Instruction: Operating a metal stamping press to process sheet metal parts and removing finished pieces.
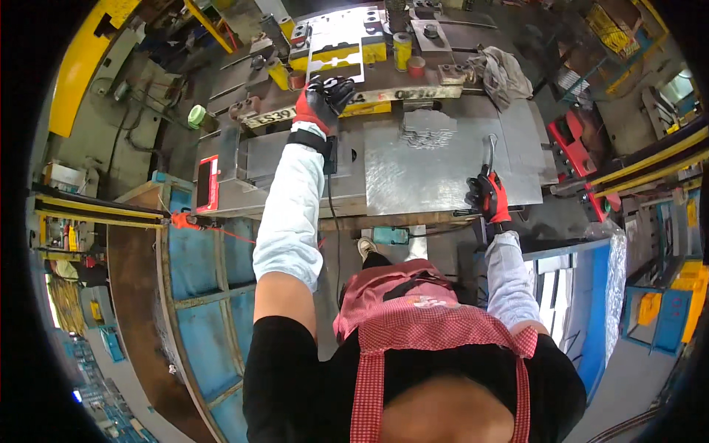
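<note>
My left hand (323,102), in a red and black glove, reaches over the press die (428,92). Its fingers are curled at the near end of a bright metal sheet (341,29) with cut-outs, which lies across the yellow-sided die blocks. My right hand (489,198), gloved alike, is closed around a slim silver tool (492,148) with a looped end pointing away from me. That hand is over the near right part of a large flat metal plate (413,173). Small thin metal pieces (428,129) lie piled on the plate's far part.
A grey rag (504,77) lies at the die's right corner. Yellow posts (402,52) rise from the die. A red control box (572,144) stands to the right, a blue-framed rack (199,273) to the left. A black cable (334,214) hangs over the bench's front edge.
</note>
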The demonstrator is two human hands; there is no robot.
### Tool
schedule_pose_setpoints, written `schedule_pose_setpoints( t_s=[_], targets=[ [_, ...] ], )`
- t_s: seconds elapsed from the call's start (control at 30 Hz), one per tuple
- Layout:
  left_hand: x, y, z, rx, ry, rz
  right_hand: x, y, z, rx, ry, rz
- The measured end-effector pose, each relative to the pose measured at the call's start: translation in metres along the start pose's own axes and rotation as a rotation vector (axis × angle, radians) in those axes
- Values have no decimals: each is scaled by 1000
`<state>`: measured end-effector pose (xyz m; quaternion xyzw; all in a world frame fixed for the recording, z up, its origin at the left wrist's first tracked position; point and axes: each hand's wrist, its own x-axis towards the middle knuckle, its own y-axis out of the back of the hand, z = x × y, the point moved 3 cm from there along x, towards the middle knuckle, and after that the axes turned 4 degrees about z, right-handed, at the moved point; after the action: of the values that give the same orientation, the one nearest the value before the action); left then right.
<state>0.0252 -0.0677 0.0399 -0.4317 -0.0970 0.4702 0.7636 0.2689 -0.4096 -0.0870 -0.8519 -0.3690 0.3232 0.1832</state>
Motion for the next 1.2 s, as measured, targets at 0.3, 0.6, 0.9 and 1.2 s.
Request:
schedule_pose_setpoints(
  t_s=[0.3, 0.6, 0.9, 1.2],
  targets=[
    [-10, 1, 5, 6, 90, -236, -6, -130, -44, -372, 376, -160],
    [3, 9, -7, -128, -68, -160, 141, -361, -78, -743, 537, -772],
    [5, 40, -5, 395, -352, -284, 16, -291, -91, -1152, 1395, -705],
    [-81, 93, 0, 1204, -868, -66, -24, -94, -20, -493, 62, -184]
  ],
)
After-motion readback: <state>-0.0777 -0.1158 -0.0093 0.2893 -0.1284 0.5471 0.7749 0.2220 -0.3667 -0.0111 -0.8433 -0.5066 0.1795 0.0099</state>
